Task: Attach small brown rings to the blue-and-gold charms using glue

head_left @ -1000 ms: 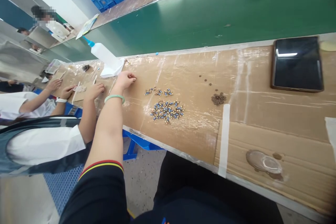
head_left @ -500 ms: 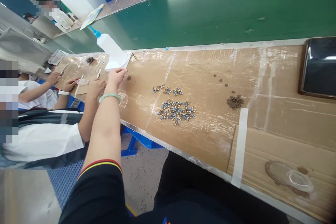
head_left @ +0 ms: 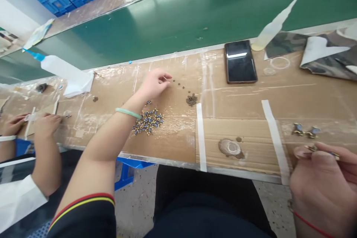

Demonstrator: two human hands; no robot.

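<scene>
Blue-and-gold pieces (head_left: 149,122) lie heaped on the table (head_left: 178,141), to the left of the cardboard pad (head_left: 259,134), and on my feed the left forearm with its green bangle (head_left: 128,112) hides part of the heap. Two more pieces (head_left: 312,132) sit side by side to the right of the pad, just above the right hand (head_left: 320,189). That hand has thumb and fingers pinched together on a small item; blur hides its detail, but from here it looks like another blue-and-gold piece (head_left: 311,148).

I have the left hand (head_left: 156,83) above the heap, fingers loosely curled, beside a short trail of brown discs that runs down to a small pile of brown discs (head_left: 192,99). I cannot tell whether those fingers grip anything.

On the pad, between two strips of white tape (head_left: 201,137), I see a clear dish (head_left: 230,147). A black phone (head_left: 240,62) lies beyond it, next to a tilted clear bottle (head_left: 270,31). Far left, I make out a co-worker's hand (head_left: 47,122) at the same table.
</scene>
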